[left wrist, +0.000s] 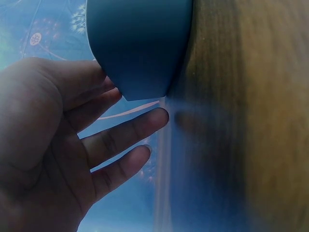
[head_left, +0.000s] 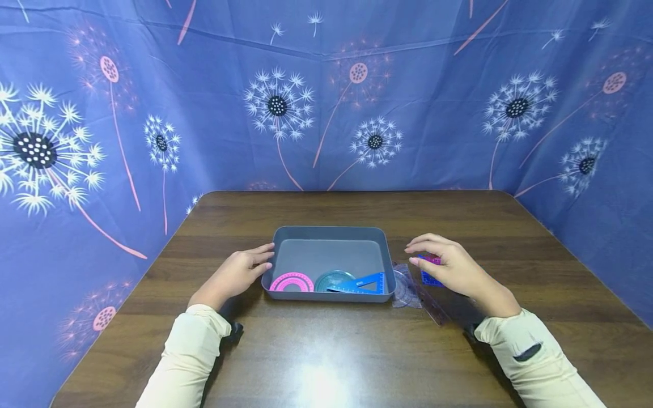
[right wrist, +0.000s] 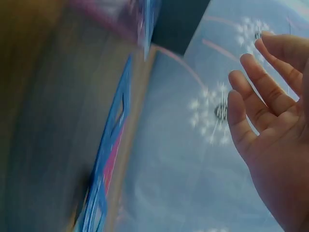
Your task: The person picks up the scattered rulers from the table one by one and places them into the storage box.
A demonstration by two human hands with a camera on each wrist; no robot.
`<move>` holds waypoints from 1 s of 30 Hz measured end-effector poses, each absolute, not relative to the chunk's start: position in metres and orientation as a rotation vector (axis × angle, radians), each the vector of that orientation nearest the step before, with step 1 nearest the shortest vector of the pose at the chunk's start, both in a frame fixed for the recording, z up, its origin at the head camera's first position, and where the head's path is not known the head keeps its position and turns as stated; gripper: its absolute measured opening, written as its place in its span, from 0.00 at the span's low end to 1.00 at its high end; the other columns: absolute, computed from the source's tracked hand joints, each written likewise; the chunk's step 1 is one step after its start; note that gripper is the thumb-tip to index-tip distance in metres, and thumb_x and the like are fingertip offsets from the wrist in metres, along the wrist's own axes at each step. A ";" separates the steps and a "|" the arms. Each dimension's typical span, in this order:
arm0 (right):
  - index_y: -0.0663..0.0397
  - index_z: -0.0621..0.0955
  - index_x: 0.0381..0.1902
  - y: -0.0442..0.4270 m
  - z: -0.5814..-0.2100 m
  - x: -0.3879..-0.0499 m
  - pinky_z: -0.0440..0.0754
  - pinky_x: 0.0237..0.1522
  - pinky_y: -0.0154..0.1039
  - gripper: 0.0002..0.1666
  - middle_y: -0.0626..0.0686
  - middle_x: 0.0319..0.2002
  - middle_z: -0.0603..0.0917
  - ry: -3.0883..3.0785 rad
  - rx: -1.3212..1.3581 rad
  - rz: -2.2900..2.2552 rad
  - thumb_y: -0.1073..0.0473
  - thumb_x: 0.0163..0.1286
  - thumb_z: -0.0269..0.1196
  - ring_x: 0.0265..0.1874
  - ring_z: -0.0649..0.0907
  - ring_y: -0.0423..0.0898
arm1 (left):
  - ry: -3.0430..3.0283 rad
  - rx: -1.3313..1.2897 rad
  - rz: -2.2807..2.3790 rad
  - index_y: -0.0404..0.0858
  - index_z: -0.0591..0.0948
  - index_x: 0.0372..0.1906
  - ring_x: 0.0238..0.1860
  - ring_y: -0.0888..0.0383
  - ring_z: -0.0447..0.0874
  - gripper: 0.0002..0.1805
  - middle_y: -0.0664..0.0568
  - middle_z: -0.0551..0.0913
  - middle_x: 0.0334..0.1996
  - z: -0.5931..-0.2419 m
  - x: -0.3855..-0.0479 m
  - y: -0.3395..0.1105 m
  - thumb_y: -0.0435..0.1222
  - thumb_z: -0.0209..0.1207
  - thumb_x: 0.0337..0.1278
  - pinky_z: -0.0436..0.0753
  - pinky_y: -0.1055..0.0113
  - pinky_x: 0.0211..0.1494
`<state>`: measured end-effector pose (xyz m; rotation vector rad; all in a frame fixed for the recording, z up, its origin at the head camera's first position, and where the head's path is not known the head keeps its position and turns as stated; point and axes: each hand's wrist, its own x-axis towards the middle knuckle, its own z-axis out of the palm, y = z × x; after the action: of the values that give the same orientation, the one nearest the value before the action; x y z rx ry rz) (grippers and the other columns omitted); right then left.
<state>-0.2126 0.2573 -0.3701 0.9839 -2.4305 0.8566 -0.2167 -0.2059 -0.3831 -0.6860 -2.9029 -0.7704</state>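
A grey rectangular tray (head_left: 326,232) stands on the table. Inside, along its near wall, lie a pink protractor (head_left: 292,279), a teal round-edged piece (head_left: 334,277) and a blue set square (head_left: 374,281). My left hand (head_left: 237,277) touches the tray's left end with relaxed fingers; in the left wrist view, fingertips meet the tray's wall (left wrist: 140,43). Over the table right of the tray, my right hand (head_left: 454,269) hovers with loosely bent fingers and holds nothing. Under it are blue and pink pieces (head_left: 431,277), partly hidden. The right wrist view shows a blue triangular frame (right wrist: 118,106) below the hand.
Against the tray's right end lies a clear plastic piece (head_left: 405,286) with a round outline. Next to it is a thin see-through strip (head_left: 431,303). The brown wooden table (head_left: 229,351) ends at a blue dandelion-print cloth (head_left: 428,73) behind and at the sides.
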 end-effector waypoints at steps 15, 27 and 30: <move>0.57 0.85 0.48 0.305 -0.370 -0.220 0.76 0.52 0.62 0.15 0.56 0.48 0.85 -2.598 0.689 0.677 0.65 0.62 0.70 0.52 0.81 0.59 | -2.893 -0.696 -0.763 0.31 0.77 0.64 0.69 0.42 0.68 0.21 0.47 0.71 0.70 -0.384 -0.217 -0.206 0.37 0.56 0.72 0.66 0.43 0.71; 0.68 0.80 0.56 0.339 -0.375 -0.220 0.72 0.55 0.69 0.34 0.71 0.54 0.79 -2.953 0.486 0.638 0.49 0.62 0.72 0.55 0.76 0.71 | -2.929 -0.679 -0.794 0.32 0.76 0.65 0.71 0.43 0.66 0.22 0.48 0.69 0.71 -0.385 -0.218 -0.207 0.37 0.56 0.72 0.65 0.43 0.71; 0.70 0.78 0.58 0.344 -0.377 -0.220 0.70 0.55 0.71 0.40 0.74 0.56 0.76 -3.019 0.463 0.608 0.44 0.59 0.74 0.56 0.72 0.74 | -2.938 -0.669 -0.800 0.33 0.76 0.66 0.71 0.43 0.65 0.22 0.49 0.69 0.72 -0.385 -0.218 -0.208 0.38 0.56 0.72 0.64 0.43 0.71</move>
<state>-0.2197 0.3440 -0.3770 0.4626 -3.0190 0.6082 -0.2182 -0.2078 -0.3851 -0.6694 -2.9383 -0.8001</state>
